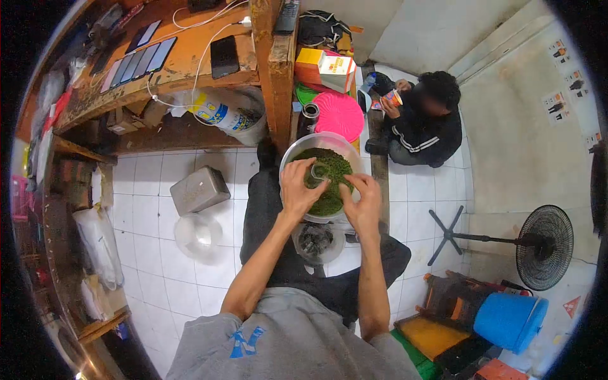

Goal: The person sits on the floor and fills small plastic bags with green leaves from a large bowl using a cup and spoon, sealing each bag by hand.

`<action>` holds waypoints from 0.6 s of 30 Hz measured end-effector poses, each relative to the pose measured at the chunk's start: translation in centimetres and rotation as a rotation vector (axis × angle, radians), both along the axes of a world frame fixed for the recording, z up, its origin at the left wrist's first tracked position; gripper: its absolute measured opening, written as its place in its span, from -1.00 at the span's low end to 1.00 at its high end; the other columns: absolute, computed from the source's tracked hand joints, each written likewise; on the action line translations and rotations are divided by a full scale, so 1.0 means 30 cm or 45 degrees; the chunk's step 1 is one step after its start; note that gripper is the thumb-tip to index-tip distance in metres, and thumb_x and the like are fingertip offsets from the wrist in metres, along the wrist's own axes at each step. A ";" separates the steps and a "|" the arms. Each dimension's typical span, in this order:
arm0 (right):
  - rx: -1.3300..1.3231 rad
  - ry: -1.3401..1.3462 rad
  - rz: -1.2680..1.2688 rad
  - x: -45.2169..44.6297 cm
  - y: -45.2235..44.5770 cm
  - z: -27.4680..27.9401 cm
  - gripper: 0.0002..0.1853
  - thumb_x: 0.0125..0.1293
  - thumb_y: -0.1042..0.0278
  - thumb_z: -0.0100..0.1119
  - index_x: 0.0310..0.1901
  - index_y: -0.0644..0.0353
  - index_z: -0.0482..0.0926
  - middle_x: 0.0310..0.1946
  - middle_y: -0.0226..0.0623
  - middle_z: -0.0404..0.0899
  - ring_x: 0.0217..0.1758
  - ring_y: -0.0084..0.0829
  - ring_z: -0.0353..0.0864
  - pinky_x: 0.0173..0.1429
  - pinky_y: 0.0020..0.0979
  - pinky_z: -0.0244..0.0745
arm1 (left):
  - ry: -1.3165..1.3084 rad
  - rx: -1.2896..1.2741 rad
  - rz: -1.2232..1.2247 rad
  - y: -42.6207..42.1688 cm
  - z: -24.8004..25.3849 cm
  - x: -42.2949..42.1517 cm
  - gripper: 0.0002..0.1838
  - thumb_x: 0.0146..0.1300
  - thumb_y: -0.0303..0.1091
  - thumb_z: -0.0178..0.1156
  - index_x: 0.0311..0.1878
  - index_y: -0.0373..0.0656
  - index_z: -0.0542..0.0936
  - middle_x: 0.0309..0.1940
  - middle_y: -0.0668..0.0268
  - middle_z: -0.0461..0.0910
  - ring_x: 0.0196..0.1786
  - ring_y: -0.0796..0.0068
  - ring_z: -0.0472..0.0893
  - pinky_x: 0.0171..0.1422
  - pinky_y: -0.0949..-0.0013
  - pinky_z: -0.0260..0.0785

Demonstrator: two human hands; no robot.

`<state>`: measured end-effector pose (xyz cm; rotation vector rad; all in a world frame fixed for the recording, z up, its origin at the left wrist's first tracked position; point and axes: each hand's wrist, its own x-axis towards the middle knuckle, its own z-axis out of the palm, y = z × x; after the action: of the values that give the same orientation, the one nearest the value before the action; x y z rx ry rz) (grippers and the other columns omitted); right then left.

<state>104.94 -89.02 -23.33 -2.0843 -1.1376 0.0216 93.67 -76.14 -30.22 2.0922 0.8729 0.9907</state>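
Note:
A clear round tub [288, 152] stands in front of me, partly filled with a crumbly green material [334, 163]. My left hand [302, 188] is over the left side of the tub, its fingers curled round a small clear round cup [320, 170]. On the right side, my right hand [362, 197] reaches over the rim with its fingers bent toward the green material. Its fingertips are near the cup, and nothing can be made out between them. Below the tub is a second clear container [318, 243] with dark contents.
A pink lid [340, 116], a dark jar [310, 114] and a yellow-orange box [325, 68] lie beyond the tub. A person [427, 120] sits at the back right, holding a cup. A fan [543, 247] stands right; a metal tin [199, 190] is on the floor left.

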 end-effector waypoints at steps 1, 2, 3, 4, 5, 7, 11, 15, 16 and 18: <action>0.081 0.014 -0.010 -0.028 0.037 0.035 -0.78 0.24 0.40 0.38 -0.09 0.21 0.78 -0.04 -0.06 0.65 0.06 -0.01 0.58 0.25 -0.11 0.46 | -0.044 0.060 0.027 -0.009 -0.005 -0.001 -0.32 -0.07 -0.20 0.61 0.17 -0.18 0.64 0.05 0.20 0.66 0.16 0.13 0.59 0.31 0.07 0.36; 0.081 0.015 -0.016 -0.033 0.063 0.017 -0.78 0.24 0.40 0.38 -0.09 0.21 0.78 -0.04 -0.06 0.65 0.06 -0.01 0.58 0.25 -0.11 0.46 | -0.043 0.059 0.021 -0.017 -0.012 0.002 -0.32 -0.07 -0.20 0.61 0.17 -0.18 0.64 0.05 0.20 0.66 0.16 0.13 0.59 0.31 0.07 0.36; 0.044 -0.023 0.091 -0.028 0.088 -0.019 -0.81 0.22 0.42 0.38 -0.14 0.20 0.77 0.04 -0.06 0.61 0.14 0.01 0.53 0.30 -0.11 0.42 | -0.049 0.085 0.016 -0.022 -0.018 0.009 -0.23 -0.06 -0.20 0.59 0.28 -0.19 0.56 0.13 0.14 0.62 0.23 0.07 0.55 0.36 0.05 0.32; 0.007 -0.063 0.198 -0.029 0.102 -0.039 -0.84 0.20 0.43 0.39 -0.18 0.19 0.76 0.12 -0.06 0.58 0.22 0.02 0.48 0.35 -0.10 0.37 | -0.056 0.111 0.013 -0.026 -0.009 0.015 -0.13 -0.04 -0.21 0.58 0.39 -0.20 0.48 0.21 0.08 0.58 0.30 0.00 0.52 0.41 0.04 0.29; 0.014 -0.062 0.129 -0.028 0.112 -0.052 -0.84 0.16 0.47 0.40 -0.20 0.21 0.74 0.14 -0.03 0.55 0.26 0.05 0.43 0.38 -0.08 0.34 | -0.063 0.118 0.012 -0.033 0.001 0.015 -0.13 -0.04 -0.21 0.58 0.39 -0.20 0.48 0.21 0.08 0.58 0.30 0.00 0.52 0.41 0.04 0.29; 0.028 -0.058 0.110 -0.013 0.109 -0.048 -0.84 0.16 0.47 0.37 -0.20 0.22 0.73 0.11 0.02 0.55 0.26 0.08 0.44 0.39 -0.03 0.33 | 0.033 0.027 0.034 -0.043 0.020 -0.006 0.09 -0.01 -0.19 0.58 0.58 -0.19 0.22 0.35 0.01 0.48 0.42 -0.03 0.44 0.52 0.02 0.21; 0.025 -0.009 0.067 -0.019 0.044 -0.023 -0.85 0.17 0.55 0.33 -0.20 0.24 0.72 0.03 -0.02 0.57 0.19 0.02 0.51 0.30 -0.06 0.42 | -0.224 -0.323 -0.265 -0.020 0.004 -0.054 0.00 0.14 -0.19 0.54 0.58 -0.22 0.22 0.36 0.03 0.51 0.44 0.06 0.46 0.55 0.08 0.23; 0.165 0.328 0.067 -0.052 -0.021 0.053 -0.86 0.16 0.63 0.35 -0.22 0.27 0.69 -0.20 -0.16 0.67 -0.13 -0.17 0.69 -0.01 -0.27 0.59 | -0.385 -0.921 -0.543 -0.019 0.035 -0.052 -0.74 0.42 -0.34 0.36 0.07 -0.27 0.68 -0.05 0.28 0.74 0.07 0.48 0.65 0.29 0.34 0.43; 0.165 0.326 0.056 -0.055 -0.035 0.060 -0.86 0.16 0.63 0.35 -0.22 0.27 0.69 -0.20 -0.16 0.67 -0.13 -0.17 0.69 -0.01 -0.27 0.59 | -0.382 -0.924 -0.553 -0.031 0.049 -0.053 -0.74 0.42 -0.34 0.36 0.07 -0.27 0.68 -0.05 0.28 0.74 0.07 0.48 0.65 0.29 0.34 0.43; 0.309 0.303 0.031 -0.065 -0.065 0.068 -0.79 0.17 0.64 0.38 -0.15 0.27 0.67 -0.34 -0.19 0.71 -0.30 -0.27 0.74 -0.14 -0.35 0.61 | -0.430 -1.177 -0.562 -0.055 0.113 -0.063 -0.82 0.49 -0.34 0.29 0.02 -0.23 0.68 -0.12 0.39 0.69 -0.03 0.62 0.60 0.15 0.43 0.46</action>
<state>102.98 -90.95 -21.29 -1.8004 -0.9697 0.1333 91.78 -77.79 -26.84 1.1962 0.5036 0.5162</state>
